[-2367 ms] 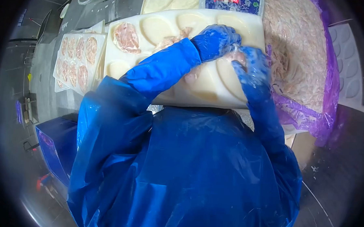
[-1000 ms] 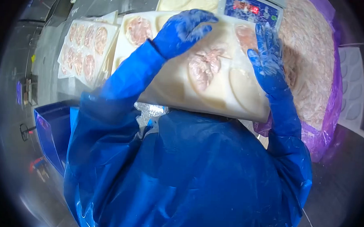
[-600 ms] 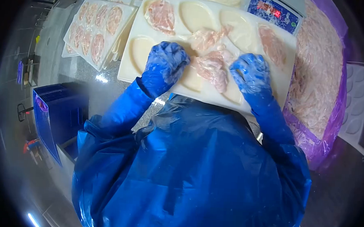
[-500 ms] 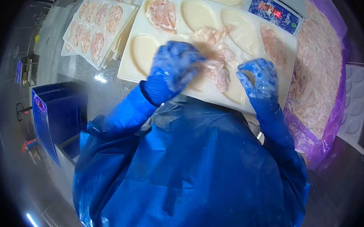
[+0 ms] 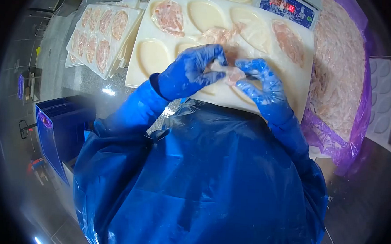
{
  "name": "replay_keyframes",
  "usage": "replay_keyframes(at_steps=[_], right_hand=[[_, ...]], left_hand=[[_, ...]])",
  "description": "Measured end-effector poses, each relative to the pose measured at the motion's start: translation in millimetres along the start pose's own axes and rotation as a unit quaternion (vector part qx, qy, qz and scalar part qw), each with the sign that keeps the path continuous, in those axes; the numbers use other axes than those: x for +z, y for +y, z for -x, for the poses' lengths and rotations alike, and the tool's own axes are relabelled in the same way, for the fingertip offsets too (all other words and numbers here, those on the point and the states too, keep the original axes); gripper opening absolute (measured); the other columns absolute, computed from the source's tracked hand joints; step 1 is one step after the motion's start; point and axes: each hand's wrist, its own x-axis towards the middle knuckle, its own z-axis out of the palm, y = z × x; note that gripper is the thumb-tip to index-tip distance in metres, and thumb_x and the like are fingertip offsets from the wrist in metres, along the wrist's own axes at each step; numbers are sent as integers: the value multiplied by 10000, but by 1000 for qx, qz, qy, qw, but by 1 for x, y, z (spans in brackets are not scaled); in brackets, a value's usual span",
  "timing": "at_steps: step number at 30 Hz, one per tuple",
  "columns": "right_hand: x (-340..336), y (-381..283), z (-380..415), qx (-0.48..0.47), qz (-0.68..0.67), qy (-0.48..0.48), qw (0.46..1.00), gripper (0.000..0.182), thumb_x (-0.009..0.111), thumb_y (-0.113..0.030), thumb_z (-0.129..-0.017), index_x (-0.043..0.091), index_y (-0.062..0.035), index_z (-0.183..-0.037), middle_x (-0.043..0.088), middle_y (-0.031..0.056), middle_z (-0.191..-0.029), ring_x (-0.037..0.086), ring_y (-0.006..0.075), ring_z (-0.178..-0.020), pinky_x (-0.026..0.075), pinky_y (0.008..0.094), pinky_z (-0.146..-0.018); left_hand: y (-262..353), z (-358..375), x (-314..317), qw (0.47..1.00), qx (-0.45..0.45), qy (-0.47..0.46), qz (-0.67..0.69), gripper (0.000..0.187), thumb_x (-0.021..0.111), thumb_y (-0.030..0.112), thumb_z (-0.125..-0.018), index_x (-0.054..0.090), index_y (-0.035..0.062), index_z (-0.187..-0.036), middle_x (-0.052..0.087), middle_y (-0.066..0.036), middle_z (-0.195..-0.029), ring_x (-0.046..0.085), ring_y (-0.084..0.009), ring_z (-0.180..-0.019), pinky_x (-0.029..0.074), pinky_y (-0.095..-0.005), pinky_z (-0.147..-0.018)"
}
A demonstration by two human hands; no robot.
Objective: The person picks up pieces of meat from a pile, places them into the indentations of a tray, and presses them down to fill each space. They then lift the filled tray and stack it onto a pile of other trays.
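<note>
Over the white moulded tray (image 5: 140, 36), a small piece of raw meat (image 5: 233, 75), pale pink like chicken, is stretched between my two gloved hands. My left hand (image 5: 193, 71) pinches one end between thumb and fingers. At the other end, my right hand (image 5: 265, 83) grips it with thumb and fingertips. A loose heap of raw meat (image 5: 219, 35) lies just beyond them on the tray. Pressed meat fills the tray's upper left oval hollow (image 5: 168, 17) and its far right hollow (image 5: 287, 41). My hands partly cover the lower hollows.
Stacked trays with filled hollows (image 5: 103, 56) stand at the left. A scale with a red display (image 5: 289, 8) sits behind the tray. On the right, a purple-lined container (image 5: 357, 107) holds much raw meat, with another moulded tray (image 5: 382, 99) beyond. A blue bin (image 5: 57, 129) is lower left.
My hands have come closer together over the tray's middle. The right hand, open beside the meat before, now grips a piece with the left. The view has shifted slightly.
</note>
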Motion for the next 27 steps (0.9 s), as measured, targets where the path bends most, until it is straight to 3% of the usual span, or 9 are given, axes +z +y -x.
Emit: replay_keyframes(at_steps=[2,3,7,11,14,18,20,25,27], right_hand=[[10,-11,-2,-34,58,4,998,287,723,-48,-903,600,-17,-1161,675,82,-1064,638,166,-1055,492,328,-958],[12,-13,-3,-67,116,9,991,299,723,-59,-913,591,-11,-1178,671,73,-1090,627,150,-1076,490,320,-967],[-7,-12,-9,2,-98,20,995,302,728,-61,-904,593,-12,-1170,635,62,-1094,601,129,-1061,484,298,-952],[-35,-20,-8,29,-148,-22,988,333,720,-30,-893,594,-17,-1201,607,53,-1143,558,98,-1046,470,261,-942],[-38,-33,-7,-9,-76,-84,993,386,726,-26,-886,576,-16,-1242,605,44,-1152,553,85,-1045,476,253,-926],[-36,-3,-3,47,-359,125,924,445,676,-2,-874,537,-29,-1296,611,55,-1151,584,103,-1046,489,251,-886],[-45,7,-10,12,-361,76,930,437,640,-24,-882,533,-35,-1306,612,56,-1147,595,113,-1043,494,249,-855],[-55,-14,-37,-10,-327,176,929,475,641,-94,-926,503,-20,-1375,626,94,-1249,604,130,-1092,509,271,-888],[-82,-11,-80,-135,-106,112,979,489,658,-125,-937,510,-2,-1386,611,107,-1320,607,162,-1136,513,288,-940]], left_hand=[[9,-7,-6,975,-132,-30,178,147,682,81,-951,593,54,-1065,608,-20,-1005,571,-105,-981,465,-280,-865],[12,-11,-5,972,-116,-18,205,149,657,73,-973,587,49,-1103,580,13,-1015,535,-59,-992,458,-253,-894],[16,-21,5,905,-153,35,396,181,631,55,-989,575,47,-1161,587,12,-1041,544,-66,-1017,454,-239,-920],[40,-34,18,862,-170,114,463,203,639,65,-979,575,46,-1170,589,7,-1082,548,-78,-1052,444,-238,-942],[32,-47,14,875,-136,74,458,209,644,66,-966,573,51,-1161,587,6,-1084,543,-76,-1058,437,-242,-954],[26,-52,16,876,-130,60,460,223,633,44,-956,554,66,-1164,584,-1,-1077,548,-81,-1049,438,-247,-949],[29,-54,16,895,-156,37,417,225,625,12,-948,546,78,-1149,588,-5,-1086,556,-88,-1048,445,-252,-945],[23,-60,35,837,-134,99,522,224,608,-30,-942,531,98,-1108,576,1,-1062,563,-96,-1001,466,-270,-935],[16,-58,59,788,-114,145,588,228,604,-23,-958,510,88,-1133,579,-6,-1081,589,-137,-1074,486,-311,-962]])
